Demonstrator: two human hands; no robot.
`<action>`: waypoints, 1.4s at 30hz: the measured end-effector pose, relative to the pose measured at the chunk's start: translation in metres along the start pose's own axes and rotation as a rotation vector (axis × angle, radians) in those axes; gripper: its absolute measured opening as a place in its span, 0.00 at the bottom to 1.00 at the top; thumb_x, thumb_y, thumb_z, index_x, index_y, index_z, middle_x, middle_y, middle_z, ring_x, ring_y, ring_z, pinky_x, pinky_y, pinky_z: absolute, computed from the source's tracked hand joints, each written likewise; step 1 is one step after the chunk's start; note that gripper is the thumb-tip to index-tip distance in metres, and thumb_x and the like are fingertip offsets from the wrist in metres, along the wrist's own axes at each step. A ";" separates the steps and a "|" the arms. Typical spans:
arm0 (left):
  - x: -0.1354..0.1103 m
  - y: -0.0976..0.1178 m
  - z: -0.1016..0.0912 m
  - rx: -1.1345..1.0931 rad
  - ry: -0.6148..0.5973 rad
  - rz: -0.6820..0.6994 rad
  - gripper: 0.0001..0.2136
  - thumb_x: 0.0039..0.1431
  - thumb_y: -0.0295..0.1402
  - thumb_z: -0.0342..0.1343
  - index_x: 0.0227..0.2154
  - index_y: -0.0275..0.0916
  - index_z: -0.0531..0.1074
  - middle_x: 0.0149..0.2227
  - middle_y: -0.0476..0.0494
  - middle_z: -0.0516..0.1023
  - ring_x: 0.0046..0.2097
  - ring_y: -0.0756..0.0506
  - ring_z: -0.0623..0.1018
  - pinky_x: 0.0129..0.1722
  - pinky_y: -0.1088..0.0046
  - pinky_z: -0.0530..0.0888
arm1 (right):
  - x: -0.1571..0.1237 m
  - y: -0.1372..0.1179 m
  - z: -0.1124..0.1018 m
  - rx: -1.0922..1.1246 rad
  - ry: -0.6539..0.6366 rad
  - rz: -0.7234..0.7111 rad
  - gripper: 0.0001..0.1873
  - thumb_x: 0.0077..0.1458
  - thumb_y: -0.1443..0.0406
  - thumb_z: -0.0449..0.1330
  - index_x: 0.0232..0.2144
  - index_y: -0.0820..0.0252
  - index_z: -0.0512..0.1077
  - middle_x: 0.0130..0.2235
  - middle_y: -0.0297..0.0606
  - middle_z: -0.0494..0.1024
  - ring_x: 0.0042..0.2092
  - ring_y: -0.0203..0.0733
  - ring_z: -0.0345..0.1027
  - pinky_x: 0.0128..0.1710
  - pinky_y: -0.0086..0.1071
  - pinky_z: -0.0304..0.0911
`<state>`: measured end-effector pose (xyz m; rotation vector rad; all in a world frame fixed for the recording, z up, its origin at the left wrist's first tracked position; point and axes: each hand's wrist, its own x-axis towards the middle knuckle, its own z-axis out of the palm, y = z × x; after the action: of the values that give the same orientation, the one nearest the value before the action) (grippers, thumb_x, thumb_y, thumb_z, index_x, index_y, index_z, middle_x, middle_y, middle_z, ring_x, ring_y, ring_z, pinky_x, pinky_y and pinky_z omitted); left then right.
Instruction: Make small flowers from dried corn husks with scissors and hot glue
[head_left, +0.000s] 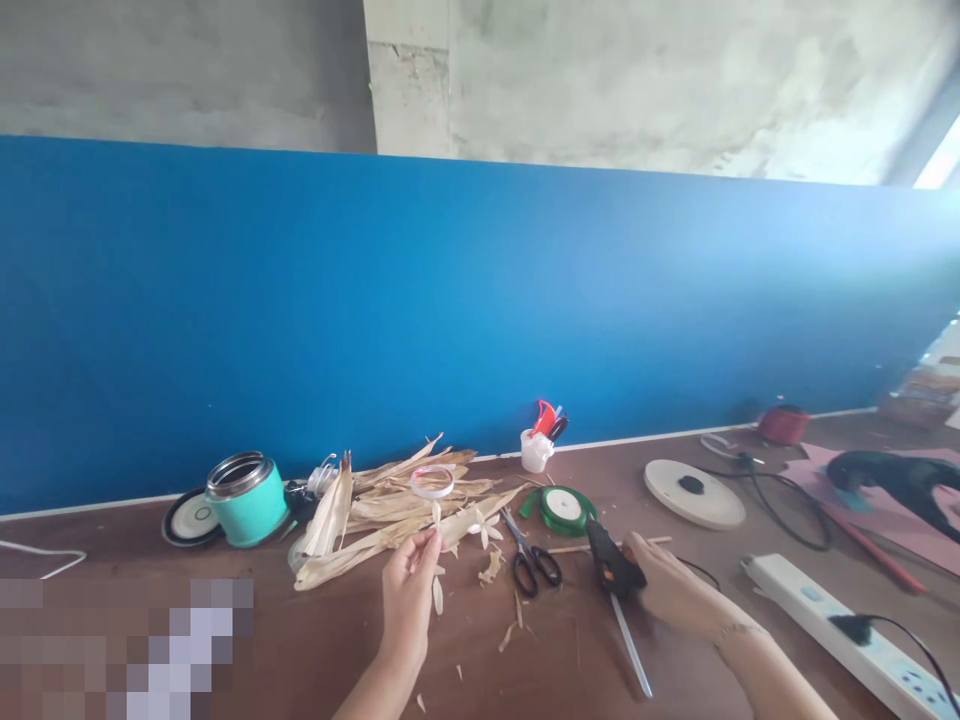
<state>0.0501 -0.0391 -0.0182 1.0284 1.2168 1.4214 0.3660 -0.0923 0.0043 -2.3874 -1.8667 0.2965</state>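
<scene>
My left hand (409, 590) is closed in a pinch, with a small pale petal-shaped piece of corn husk (436, 514) upright at its fingertips. Another pale petal-shaped piece (438, 594) shows just beside the fingers. My right hand (664, 590) is closed around a black glue gun (609, 562) whose nozzle points away from me. A clear glue stick (631, 645) juts from its rear. Between the hands lie black-handled scissors (534, 568) and a white husk flower (484, 524). Dried corn husks (397, 505) are piled beyond my left hand.
A green ribbon spool (566, 510) and a white tape roll (433, 482) lie farther back. A teal canister (247, 500) stands left, a white cup of pens (535, 452) at the blue partition (480, 300). Right are a round white disc (694, 495) and a power strip (847, 625).
</scene>
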 end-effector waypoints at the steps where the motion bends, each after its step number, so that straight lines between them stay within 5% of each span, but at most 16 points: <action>1: 0.000 0.000 0.000 0.004 0.000 0.005 0.18 0.45 0.46 0.60 0.31 0.34 0.76 0.29 0.42 0.79 0.37 0.41 0.78 0.32 0.73 0.73 | -0.002 -0.003 0.000 -0.055 -0.020 0.029 0.21 0.38 0.79 0.50 0.36 0.61 0.68 0.42 0.47 0.74 0.46 0.51 0.67 0.37 0.34 0.57; 4: 0.003 -0.002 -0.003 0.005 0.009 0.023 0.18 0.45 0.46 0.60 0.31 0.35 0.76 0.30 0.42 0.79 0.38 0.41 0.77 0.33 0.73 0.73 | -0.007 -0.028 -0.011 -0.246 0.042 0.087 0.22 0.39 0.80 0.51 0.39 0.63 0.70 0.45 0.52 0.72 0.49 0.57 0.63 0.40 0.41 0.55; 8: 0.007 -0.003 -0.006 -0.025 0.038 0.048 0.18 0.46 0.46 0.60 0.31 0.35 0.75 0.32 0.42 0.79 0.37 0.42 0.77 0.33 0.73 0.73 | -0.008 -0.100 -0.021 -0.210 0.170 -0.193 0.14 0.46 0.75 0.51 0.32 0.61 0.74 0.40 0.47 0.75 0.46 0.54 0.65 0.42 0.41 0.53; 11: 0.009 -0.005 -0.008 -0.020 0.072 0.080 0.17 0.47 0.46 0.59 0.32 0.34 0.75 0.31 0.43 0.78 0.36 0.43 0.77 0.32 0.73 0.73 | -0.001 -0.161 -0.002 -0.010 -0.002 -0.517 0.10 0.47 0.70 0.53 0.25 0.58 0.75 0.33 0.41 0.78 0.41 0.47 0.68 0.40 0.35 0.54; 15: 0.012 -0.007 -0.010 -0.032 0.086 0.098 0.17 0.46 0.45 0.60 0.30 0.35 0.75 0.30 0.43 0.78 0.36 0.43 0.77 0.34 0.72 0.72 | 0.008 -0.204 0.038 0.147 -0.066 -0.558 0.10 0.41 0.68 0.58 0.30 0.60 0.75 0.36 0.43 0.77 0.41 0.48 0.68 0.38 0.33 0.55; 20: 0.015 -0.010 -0.010 -0.011 0.076 0.095 0.16 0.45 0.45 0.61 0.29 0.35 0.75 0.29 0.43 0.78 0.37 0.43 0.77 0.37 0.72 0.71 | 0.012 -0.206 0.062 0.238 -0.089 -0.551 0.12 0.37 0.72 0.58 0.29 0.62 0.75 0.36 0.42 0.77 0.40 0.45 0.67 0.36 0.29 0.57; 25: 0.013 -0.009 -0.007 0.014 0.040 0.060 0.16 0.47 0.45 0.59 0.29 0.35 0.75 0.28 0.43 0.78 0.35 0.43 0.76 0.35 0.73 0.71 | 0.012 -0.199 0.044 0.496 -0.169 -0.570 0.07 0.38 0.73 0.56 0.23 0.61 0.73 0.24 0.34 0.74 0.27 0.35 0.65 0.27 0.24 0.55; 32: 0.006 -0.001 -0.002 0.072 -0.010 0.051 0.15 0.46 0.44 0.59 0.28 0.36 0.77 0.27 0.46 0.79 0.33 0.44 0.76 0.33 0.74 0.70 | 0.016 -0.190 0.002 0.788 0.132 -0.571 0.04 0.44 0.72 0.57 0.22 0.60 0.69 0.24 0.32 0.72 0.27 0.34 0.62 0.28 0.26 0.59; 42: 0.007 -0.009 -0.002 0.143 -0.104 0.070 0.14 0.47 0.43 0.58 0.28 0.36 0.77 0.27 0.44 0.80 0.33 0.42 0.77 0.36 0.72 0.71 | 0.020 -0.186 0.007 0.755 0.233 -0.721 0.07 0.46 0.75 0.56 0.24 0.59 0.68 0.29 0.34 0.73 0.32 0.37 0.65 0.33 0.28 0.61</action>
<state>0.0479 -0.0320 -0.0274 1.2387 1.2312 1.3317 0.1929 -0.0275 0.0314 -1.1431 -1.8895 0.5011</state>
